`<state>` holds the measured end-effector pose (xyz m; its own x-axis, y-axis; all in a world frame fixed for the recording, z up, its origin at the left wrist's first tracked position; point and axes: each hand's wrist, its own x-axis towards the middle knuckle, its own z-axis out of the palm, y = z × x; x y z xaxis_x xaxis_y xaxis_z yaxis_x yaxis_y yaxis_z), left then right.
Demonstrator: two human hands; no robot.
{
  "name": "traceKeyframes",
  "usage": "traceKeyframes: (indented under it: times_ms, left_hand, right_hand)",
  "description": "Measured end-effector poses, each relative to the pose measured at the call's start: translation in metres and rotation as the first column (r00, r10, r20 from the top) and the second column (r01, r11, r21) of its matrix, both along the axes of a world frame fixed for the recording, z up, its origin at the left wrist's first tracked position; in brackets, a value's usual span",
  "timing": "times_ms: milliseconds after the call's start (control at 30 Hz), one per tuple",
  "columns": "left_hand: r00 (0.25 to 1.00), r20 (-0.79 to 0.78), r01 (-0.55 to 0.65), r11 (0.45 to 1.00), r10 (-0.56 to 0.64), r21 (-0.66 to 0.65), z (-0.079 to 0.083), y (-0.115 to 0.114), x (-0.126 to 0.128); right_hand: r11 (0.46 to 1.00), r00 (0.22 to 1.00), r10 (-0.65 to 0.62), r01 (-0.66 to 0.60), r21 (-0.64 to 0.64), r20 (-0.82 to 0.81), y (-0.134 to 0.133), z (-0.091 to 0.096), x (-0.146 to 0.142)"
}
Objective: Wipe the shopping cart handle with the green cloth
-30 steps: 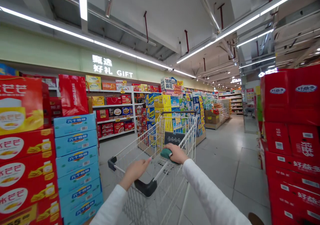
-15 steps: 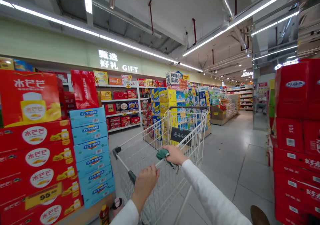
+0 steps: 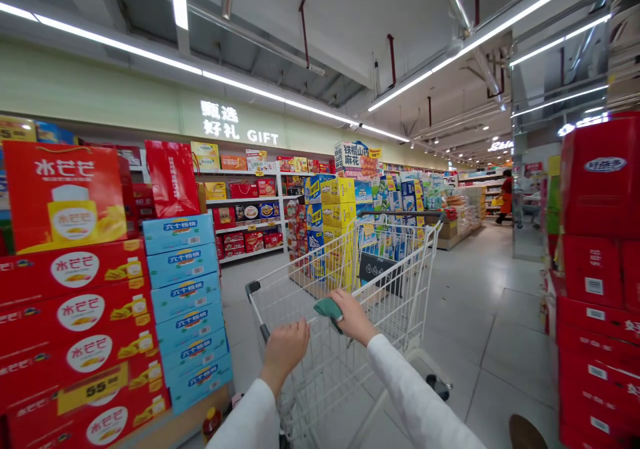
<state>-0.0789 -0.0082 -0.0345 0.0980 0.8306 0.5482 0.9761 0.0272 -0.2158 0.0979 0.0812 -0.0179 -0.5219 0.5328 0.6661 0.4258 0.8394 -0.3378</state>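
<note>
A white wire shopping cart (image 3: 429, 262) stands in front of me, its near end below my hands. It has dark corner pieces and a dark panel (image 3: 380, 273) at its far end. My left hand (image 3: 286, 349) is closed at the cart's near top rim, fingers curled over; the part under the fingers is hidden. My right hand (image 3: 353, 317) grips a green cloth (image 3: 328, 308), pressed against the rim near the corner.
Stacked red cartons (image 3: 80, 316) and light blue cartons (image 3: 187, 309) stand at left, a bottle (image 3: 212, 422) on the floor by them. More red boxes (image 3: 595, 182) rise at right. Ahead are a yellow and blue carton display (image 3: 337, 216), shelves and a distant person (image 3: 506, 196).
The cart has swung, its far end shifting right. My left hand moved slightly left, and the cloth bunches more tightly under my right hand. A distant person has appeared.
</note>
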Motion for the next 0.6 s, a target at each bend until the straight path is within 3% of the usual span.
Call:
traceKeyframes:
  times_ms: [167,367,600]
  left_hand:
    - [0.999,0.031,-0.009,1.000,0.009,0.024,0.003,0.018,0.000]
    - [0.999,0.047,-0.006,1.000,0.006,-0.013,0.008,0.038,0.002]
    - [0.991,0.089,0.107,0.991,-0.099,-0.081,0.012,0.051,-0.005]
  right_hand:
    - [1.000,1.000,0.024,-0.024,0.007,-0.017,0.006,-0.001,0.005]
    - [0.990,0.986,-0.143,0.142,0.018,0.087,0.009,0.004,0.004]
    - [0.966,0.947,-0.257,0.245,0.086,0.193,0.007,0.010,0.002]
